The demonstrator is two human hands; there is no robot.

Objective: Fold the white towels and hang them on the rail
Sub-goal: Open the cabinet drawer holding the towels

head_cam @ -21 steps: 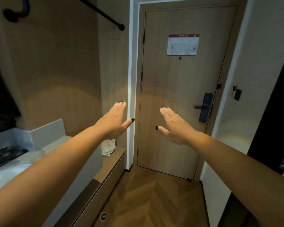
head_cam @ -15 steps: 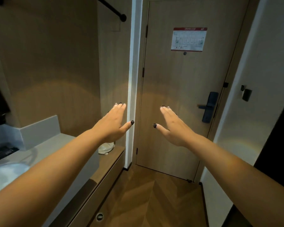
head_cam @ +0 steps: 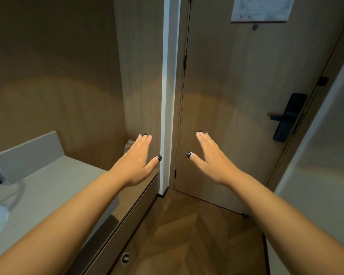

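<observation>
Left hand [head_cam: 136, 161] and right hand [head_cam: 212, 161] before the door [head_cam: 236, 96], fingers straight, holding nothing; towels and rail not in view; risk: searching wrongly, since neither is visible.

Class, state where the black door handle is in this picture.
In the head view the door handle is at the right, on the door's right edge, above and right of the right hand.

A single head-worn camera looks forward and down, close over both outstretched arms, toward a wooden door [head_cam: 236, 96] and herringbone floor [head_cam: 187, 245].
</observation>
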